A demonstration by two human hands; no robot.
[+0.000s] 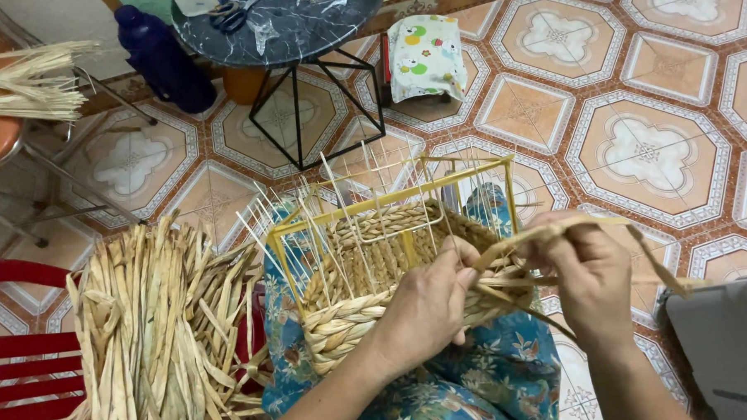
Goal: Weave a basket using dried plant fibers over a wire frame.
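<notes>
A partly woven straw basket on a yellow wire frame rests on my lap, over blue flowered cloth. My left hand presses on the woven rim at the basket's near side, fingers curled over the braid. My right hand sits just right of the basket, pinching a flat dried straw strand that loops from the rim over my fingers and trails off to the right. Thin upright wire spokes rise from the frame.
A heap of dried straw strips lies on a red chair at left. Behind stand a dark round table with scissors, a blue bottle, and a small cloth-covered stool. A grey machine is at the right, on patterned tile floor.
</notes>
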